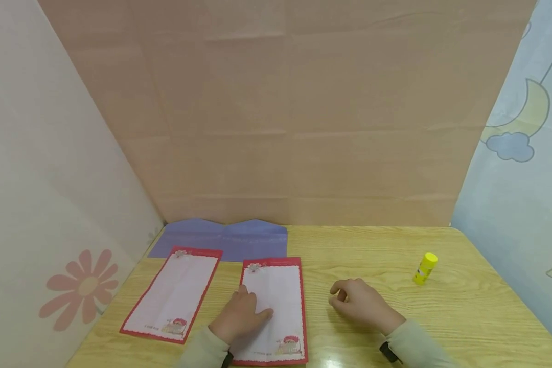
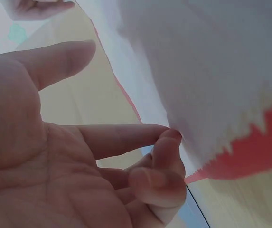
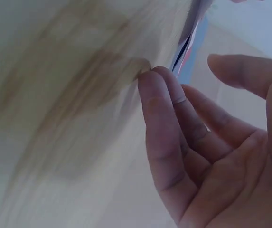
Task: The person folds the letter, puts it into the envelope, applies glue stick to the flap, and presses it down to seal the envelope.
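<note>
A white sheet with a red decorated border [image 1: 282,301] lies on the table in front of me, showing faint fold lines. My left hand [image 1: 240,314] rests at its left side; in the left wrist view the fingertips touch the sheet while the thumb stands apart. To the right of this sheet, my right hand [image 1: 365,305] rests on the wooden table [image 1: 349,250] with fingers loosely bent and nothing held. In the right wrist view its fingertips [image 3: 151,83] touch the wood. A matching red-bordered sheet [image 1: 175,289] lies farther left, slightly slanted.
A purple folded paper piece [image 1: 253,240] with a wavy top edge lies at the back left, near both sheets' tops. On the right stands a yellow glue stick [image 1: 425,269]. Brown paper [image 1: 285,112] covers the back, with patterned panels at both sides.
</note>
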Demonstrator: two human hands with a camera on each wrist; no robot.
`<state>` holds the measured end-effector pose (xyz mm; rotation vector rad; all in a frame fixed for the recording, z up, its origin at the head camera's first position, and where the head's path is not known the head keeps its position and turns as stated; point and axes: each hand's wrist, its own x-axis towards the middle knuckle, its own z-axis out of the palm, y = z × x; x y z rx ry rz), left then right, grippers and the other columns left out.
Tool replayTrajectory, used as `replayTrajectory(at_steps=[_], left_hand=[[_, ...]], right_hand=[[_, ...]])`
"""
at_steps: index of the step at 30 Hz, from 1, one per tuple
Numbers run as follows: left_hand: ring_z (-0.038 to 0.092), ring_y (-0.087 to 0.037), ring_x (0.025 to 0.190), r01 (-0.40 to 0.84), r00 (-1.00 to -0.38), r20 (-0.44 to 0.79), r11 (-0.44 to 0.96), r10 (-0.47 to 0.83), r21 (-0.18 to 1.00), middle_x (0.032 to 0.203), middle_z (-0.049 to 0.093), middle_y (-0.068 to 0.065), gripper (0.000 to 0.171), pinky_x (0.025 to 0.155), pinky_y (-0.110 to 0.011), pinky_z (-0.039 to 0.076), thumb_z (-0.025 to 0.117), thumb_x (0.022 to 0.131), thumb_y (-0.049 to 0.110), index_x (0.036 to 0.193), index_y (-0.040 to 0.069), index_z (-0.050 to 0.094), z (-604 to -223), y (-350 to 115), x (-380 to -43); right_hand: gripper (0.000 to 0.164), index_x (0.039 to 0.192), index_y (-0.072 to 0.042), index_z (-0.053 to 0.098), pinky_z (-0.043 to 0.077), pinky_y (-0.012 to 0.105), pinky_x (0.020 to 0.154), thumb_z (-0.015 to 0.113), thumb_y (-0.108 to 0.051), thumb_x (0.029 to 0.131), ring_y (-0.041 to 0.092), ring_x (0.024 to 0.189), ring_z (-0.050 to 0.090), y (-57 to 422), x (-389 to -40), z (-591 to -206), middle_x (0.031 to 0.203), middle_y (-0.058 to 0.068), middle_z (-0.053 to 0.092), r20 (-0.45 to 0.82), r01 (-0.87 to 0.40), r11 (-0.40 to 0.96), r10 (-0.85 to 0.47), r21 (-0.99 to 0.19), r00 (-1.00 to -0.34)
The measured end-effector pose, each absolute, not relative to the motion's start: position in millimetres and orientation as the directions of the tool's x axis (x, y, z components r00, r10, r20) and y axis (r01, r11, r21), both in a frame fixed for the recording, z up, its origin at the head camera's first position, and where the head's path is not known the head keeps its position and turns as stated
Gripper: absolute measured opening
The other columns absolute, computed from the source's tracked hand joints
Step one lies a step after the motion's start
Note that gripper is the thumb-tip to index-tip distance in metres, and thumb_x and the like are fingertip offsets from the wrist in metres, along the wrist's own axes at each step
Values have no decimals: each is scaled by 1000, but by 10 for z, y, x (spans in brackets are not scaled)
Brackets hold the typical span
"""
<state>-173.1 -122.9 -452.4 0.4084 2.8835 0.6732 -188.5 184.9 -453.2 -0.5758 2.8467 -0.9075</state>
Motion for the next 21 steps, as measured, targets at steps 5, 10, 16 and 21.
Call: replayTrajectory(at_steps=[5,10,16,21], left_hand=[[47,-25,78,251,-941,-91,852,326,460,89,49,-13,51,77,-43,50,71,89,39,89,-11,64,-4503,-1090,-1703],[48,-24,78,260,-935,-104,853,340,451,89,49,-13,53,77,-42,51,71,89,42,90,-11,65,-4540,-983,-1709],[47,-24,77,266,-935,-95,850,343,454,90,49,-13,52,76,-41,50,71,90,42,88,-9,64,-4535,-906,-1692],[50,-26,83,234,-940,-121,862,319,450,98,52,-17,56,80,-44,53,72,89,44,96,-11,65,-4563,-864,-1687]], right_hand=[[24,102,0,71,48,26,58,69,-21,92,6,65,56,1785,-1894,-4548,77,-4,66,19,-314,676,-405,-667,-914],[31,109,7,67,50,29,55,67,-20,94,14,64,60,1739,-1868,-4520,78,1,70,-39,-218,622,-372,-752,-927],[31,107,7,68,48,29,53,68,-21,93,16,60,60,1689,-1858,-4509,75,3,69,-54,-170,596,-338,-785,-940],[27,104,4,69,47,27,51,68,-19,93,13,58,58,1669,-1850,-4530,72,3,67,-58,-166,587,-343,-792,-938]])
